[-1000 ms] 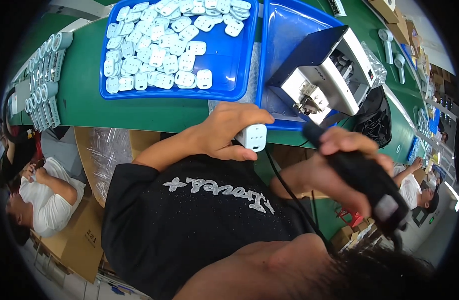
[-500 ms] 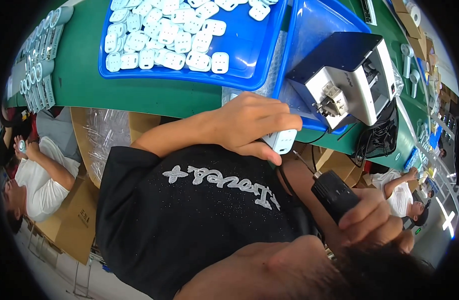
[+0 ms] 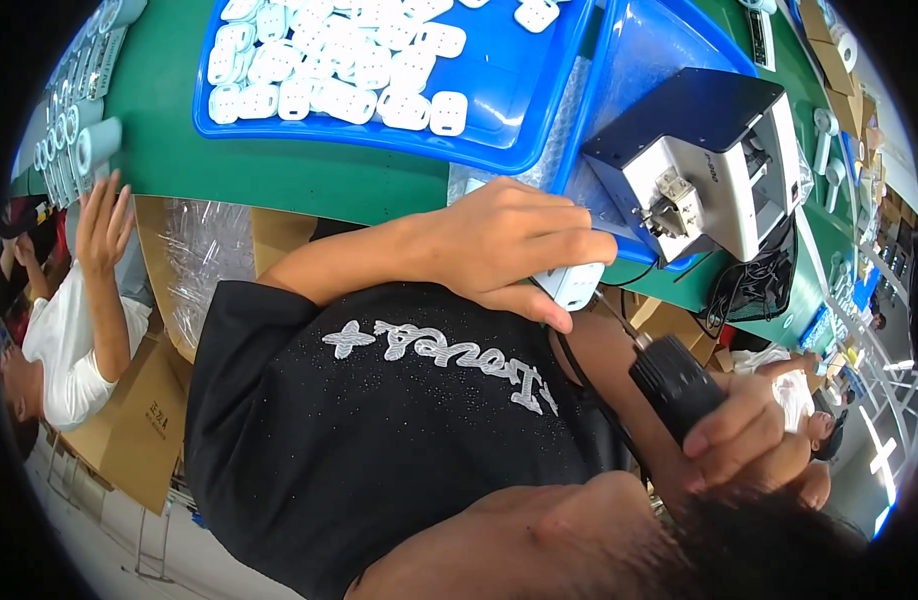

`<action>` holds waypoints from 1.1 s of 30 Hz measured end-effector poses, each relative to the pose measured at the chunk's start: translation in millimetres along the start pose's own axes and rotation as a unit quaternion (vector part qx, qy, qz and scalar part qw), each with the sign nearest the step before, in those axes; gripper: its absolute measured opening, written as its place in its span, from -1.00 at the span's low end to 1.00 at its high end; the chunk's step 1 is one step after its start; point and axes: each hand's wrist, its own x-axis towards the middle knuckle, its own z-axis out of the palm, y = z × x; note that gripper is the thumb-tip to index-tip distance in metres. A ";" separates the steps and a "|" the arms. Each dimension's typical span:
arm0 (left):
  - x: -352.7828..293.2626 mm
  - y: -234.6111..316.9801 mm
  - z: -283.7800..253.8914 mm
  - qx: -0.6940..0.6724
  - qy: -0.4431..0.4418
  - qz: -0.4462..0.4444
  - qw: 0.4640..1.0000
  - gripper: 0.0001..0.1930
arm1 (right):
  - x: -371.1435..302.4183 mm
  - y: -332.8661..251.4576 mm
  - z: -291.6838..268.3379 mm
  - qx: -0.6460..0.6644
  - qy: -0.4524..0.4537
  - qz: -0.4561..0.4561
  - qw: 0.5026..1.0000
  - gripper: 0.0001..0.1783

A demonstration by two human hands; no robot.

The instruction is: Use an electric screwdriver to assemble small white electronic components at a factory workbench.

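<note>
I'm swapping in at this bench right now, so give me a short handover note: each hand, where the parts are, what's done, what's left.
Left hand: closed over a small white plastic plug-shaped part, held at the edge of the green table.
Right hand: gripping a black powered screwdriver, its thin bit angled up toward the white part; whether the tip touches is unclear.
Parts: many similar white pieces lie in the blue plastic tray. A grey-and-black box machine stands in the second blue tray to the right.
Done: one part picked and held.
Left: the tray pieces look unworked; I cannot tell whether this one is finished.
</note>
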 end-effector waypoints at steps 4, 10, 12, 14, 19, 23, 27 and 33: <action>0.6 0.2 -1.3 0.001 -0.004 0.000 1.000 -0.46 | 4.8 1.1 -0.2 -0.005 -0.012 0.021 1.000 -0.61; 2.1 -0.3 -0.9 0.023 -0.007 -0.001 1.000 -0.46 | 1.1 9.8 5.2 0.001 -0.010 0.002 1.000 -0.59; 1.2 -0.7 0.7 0.015 0.000 0.009 1.000 -0.45 | -4.3 13.2 6.9 0.009 0.005 -0.033 0.999 -0.58; 1.4 -0.7 -0.8 -0.005 0.001 0.006 1.000 -0.45 | -7.5 10.4 6.3 -0.003 0.025 -0.043 0.999 -0.56; -2.3 -1.2 2.3 0.007 0.019 0.002 1.000 -0.44 | -16.6 -0.6 -7.1 -0.044 0.119 -0.080 0.989 -0.18; -1.1 -1.0 4.3 0.009 0.026 0.013 1.000 -0.45 | -2.0 41.7 -63.7 -0.295 0.247 -0.059 0.921 -0.12; 6.0 0.3 4.2 -0.031 0.014 0.008 0.999 -0.45 | -14.4 28.4 -66.9 -0.209 0.202 0.022 0.957 -0.11; 0.1 -1.3 3.7 -0.025 0.025 0.010 0.999 -0.44 | -15.3 -11.2 -22.6 -0.035 0.030 -0.016 0.999 -0.23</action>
